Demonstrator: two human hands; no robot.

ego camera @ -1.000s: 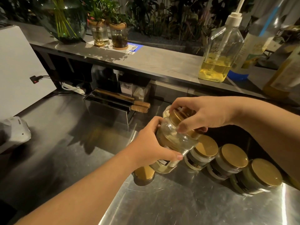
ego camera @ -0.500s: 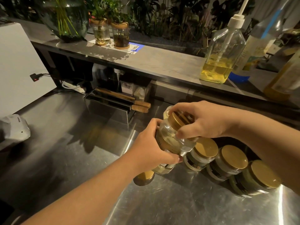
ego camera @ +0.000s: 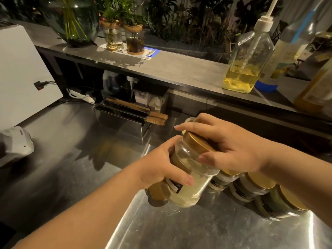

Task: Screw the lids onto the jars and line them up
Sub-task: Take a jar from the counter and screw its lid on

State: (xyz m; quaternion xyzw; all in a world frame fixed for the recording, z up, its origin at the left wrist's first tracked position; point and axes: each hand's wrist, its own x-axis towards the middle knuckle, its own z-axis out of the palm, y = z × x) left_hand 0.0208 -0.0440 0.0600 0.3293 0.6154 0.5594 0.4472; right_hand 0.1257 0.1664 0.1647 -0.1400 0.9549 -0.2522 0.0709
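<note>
Glass jar (ego camera: 193, 169) held above steel counter (ego camera: 179, 227), just left of capped-jar row (ego camera: 251, 187). Long axis tilted, mouth end up and away from person. Left hand (ego camera: 161, 169) wraps jar body from left, fingers curled tight round glass. Right hand (ego camera: 231, 146) sits over gold lid (ego camera: 196, 142) on top of jar, fingers spread round rim, thumb at near side; right hand nearer lid. Judgement: lid mid-twist, then jar joins left end of row.
</note>
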